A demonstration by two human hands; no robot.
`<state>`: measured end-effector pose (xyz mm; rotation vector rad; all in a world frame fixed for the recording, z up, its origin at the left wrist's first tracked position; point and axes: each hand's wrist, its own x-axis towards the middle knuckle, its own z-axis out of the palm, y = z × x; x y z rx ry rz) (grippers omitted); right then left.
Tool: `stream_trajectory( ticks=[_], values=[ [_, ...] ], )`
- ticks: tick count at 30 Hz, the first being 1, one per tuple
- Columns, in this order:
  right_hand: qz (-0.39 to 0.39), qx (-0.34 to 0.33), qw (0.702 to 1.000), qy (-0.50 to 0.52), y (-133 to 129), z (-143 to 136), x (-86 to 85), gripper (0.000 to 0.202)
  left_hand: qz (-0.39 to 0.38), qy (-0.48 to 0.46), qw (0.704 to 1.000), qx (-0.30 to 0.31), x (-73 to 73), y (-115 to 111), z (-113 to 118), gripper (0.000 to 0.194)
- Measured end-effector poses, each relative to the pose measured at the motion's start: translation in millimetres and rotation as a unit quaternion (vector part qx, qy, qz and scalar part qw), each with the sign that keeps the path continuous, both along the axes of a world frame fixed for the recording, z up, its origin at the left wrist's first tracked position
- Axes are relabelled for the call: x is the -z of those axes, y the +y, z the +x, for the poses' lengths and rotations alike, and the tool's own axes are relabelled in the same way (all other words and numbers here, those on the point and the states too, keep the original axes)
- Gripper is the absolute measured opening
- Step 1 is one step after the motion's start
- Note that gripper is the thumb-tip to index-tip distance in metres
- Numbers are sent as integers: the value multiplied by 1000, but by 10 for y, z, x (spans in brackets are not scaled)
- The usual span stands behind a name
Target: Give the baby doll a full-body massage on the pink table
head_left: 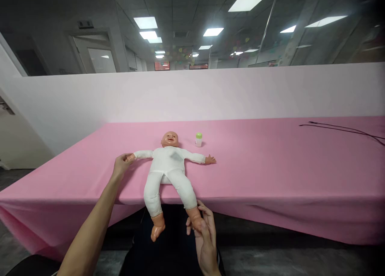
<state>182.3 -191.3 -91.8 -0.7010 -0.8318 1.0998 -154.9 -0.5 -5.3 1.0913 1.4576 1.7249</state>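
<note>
A baby doll with a white cloth body lies on its back on the pink-covered table, its head toward the wall. Its arms are spread wide, and both legs hang over the front edge. My left hand is closed around the doll's hand at the left. Below the table edge, my right hand has its fingers wrapped around the doll's foot on the right side. The other foot hangs free. To the right of the doll's head stands a small bottle with a green cap.
Thin black cables lie at the table's far right. A white low wall with glass above it runs along the back edge. The pink cloth drapes over the front, above my lap.
</note>
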Motion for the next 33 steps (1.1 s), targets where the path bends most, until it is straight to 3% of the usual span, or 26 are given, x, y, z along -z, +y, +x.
stream_trajectory(
  ticks=[4, 8, 11, 13, 17, 20, 24, 28, 31, 33],
  values=[
    [111, 27, 989, -90, 138, 158, -345, 49, 36, -83, 996, -4, -70, 109, 152, 41],
    [113, -15, 984, -139, 522, 208, -912, 46, 120, -173, 978, 3, -134, 294, 439, 39],
    [89, -68, 982, -153, 934, 95, -1232, 46, 154, -122, 980, -2, -175, 412, 698, 34],
    [71, -95, 980, -162, 1229, -35, -1296, 49, 160, -64, 984, 38, -178, 470, 843, 32],
    [39, -111, 981, -153, 1660, -249, -1209, 57, 118, 15, 984, 129, -108, 539, 985, 33],
    [35, -116, 983, -136, 1652, -215, -1208, 55, 127, 19, 983, 132, -25, 566, 943, 33],
    [64, -166, 975, -136, 1195, 60, -1201, 43, 136, -52, 989, 12, 91, 653, 725, 37],
    [77, -260, 954, -132, 624, 260, -838, 37, 40, -153, 982, -104, 193, 784, 509, 39],
    [67, -314, 938, -128, 356, 244, -534, 43, 49, -169, 979, -104, 194, 792, 509, 37],
    [67, -316, 933, -155, 298, 186, -500, 44, 112, -129, 983, -71, 152, 738, 592, 35]
  ],
)
